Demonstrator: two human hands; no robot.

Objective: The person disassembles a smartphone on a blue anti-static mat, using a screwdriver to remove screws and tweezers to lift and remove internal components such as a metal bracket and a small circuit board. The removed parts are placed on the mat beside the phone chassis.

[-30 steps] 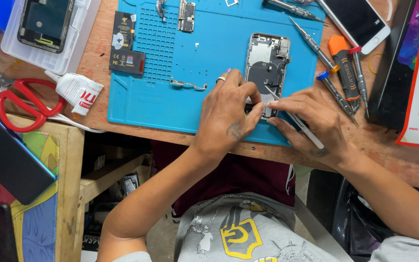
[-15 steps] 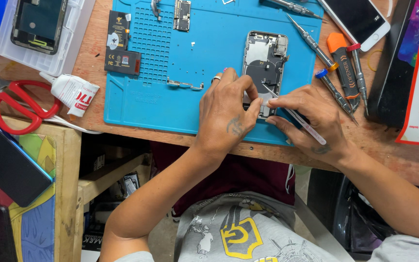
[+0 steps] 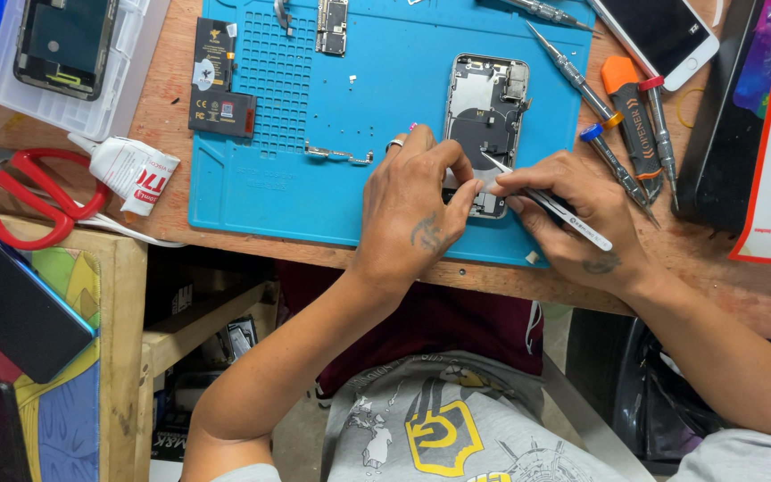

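While the left hand (image 3: 417, 201) presses its bunched fingers on the opened phone shell (image 3: 484, 125) at the blue mat's (image 3: 314, 192) three o'clock to steady it, the right hand (image 3: 582, 219) pinches tweezers (image 3: 546, 203) pen-like, tips aimed at ten o'clock into the shell's lower end.

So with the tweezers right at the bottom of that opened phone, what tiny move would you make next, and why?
Probably ease the tweezers tip a touch further in at the lower end of the opened phone. The right hand already aims them there, and the left hand pins that end against the blue mat.
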